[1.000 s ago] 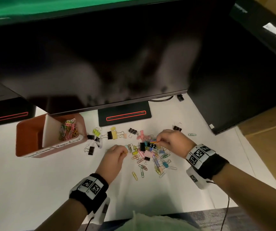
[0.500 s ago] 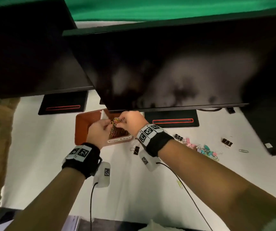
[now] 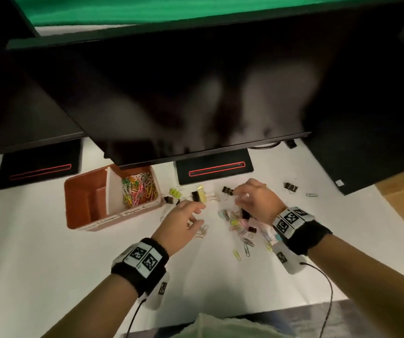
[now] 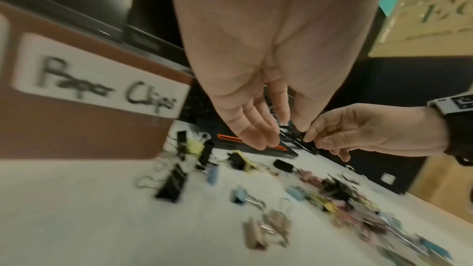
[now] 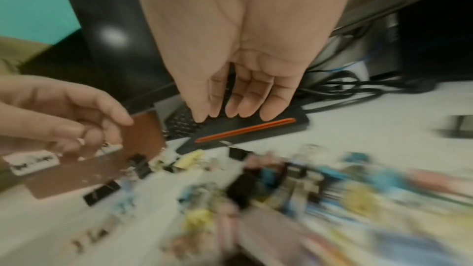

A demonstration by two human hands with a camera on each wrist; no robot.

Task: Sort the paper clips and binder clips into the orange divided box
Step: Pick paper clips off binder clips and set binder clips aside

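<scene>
The orange divided box [image 3: 86,203] stands left of centre on the white table. Its right compartment holds coloured paper clips [image 3: 137,189] and carries a "Paper Clips" label [image 4: 100,86]; its left compartment shows no clips. A mixed pile of clips [image 3: 242,224] lies to the box's right, with black [image 3: 227,190] and yellow [image 3: 201,194] binder clips scattered toward the box. My left hand [image 3: 199,215] hovers between box and pile, fingers relaxed and empty [image 4: 281,135]. Over the pile's far edge, my right hand [image 3: 238,198] hangs with straight fingers, holding nothing [image 5: 238,112].
A large dark monitor overhangs the table's back; its stand [image 3: 214,168] sits just behind the clips, and a second stand [image 3: 40,169] is at far left. A lone black binder clip [image 3: 290,186] and paper clip [image 3: 311,195] lie at right. Cables [image 5: 345,86] trail behind.
Half a second ago both hands were over the box's paper clip compartment. They have since moved right, back to the pile, and both are empty.
</scene>
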